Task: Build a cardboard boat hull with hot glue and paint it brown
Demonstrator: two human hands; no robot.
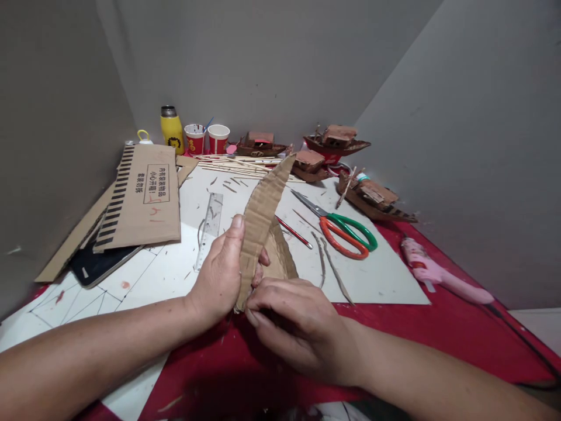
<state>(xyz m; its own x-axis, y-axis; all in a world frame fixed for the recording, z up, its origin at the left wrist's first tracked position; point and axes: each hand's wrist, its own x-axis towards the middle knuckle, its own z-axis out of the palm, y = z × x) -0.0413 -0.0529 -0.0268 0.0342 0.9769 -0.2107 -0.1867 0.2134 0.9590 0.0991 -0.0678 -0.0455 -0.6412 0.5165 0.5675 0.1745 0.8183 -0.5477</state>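
A curved, pointed cardboard piece (263, 210), bent like the side of a boat hull, stands upright in front of me. My left hand (221, 272) is closed round its left side, thumb against the outer face and fingertips showing behind. With its fingers pinched, my right hand (302, 327) grips the lower end of the same piece. Another cardboard wall (280, 257) shows behind it, partly covered by my fingers. Scissors (346, 231) with orange and green handles lie to the right, near a red pen (295, 233). A clear ruler (209, 231) lies to the left.
Printed cardboard (149, 204) covers part of a dark phone-like slab (100, 263) at left. Brown model boats (372, 196), paper cups (218, 139), a yellow bottle (170, 128) and thin sticks (236, 164) line the back. A pink glue gun (442, 275) lies at right, its cord trailing.
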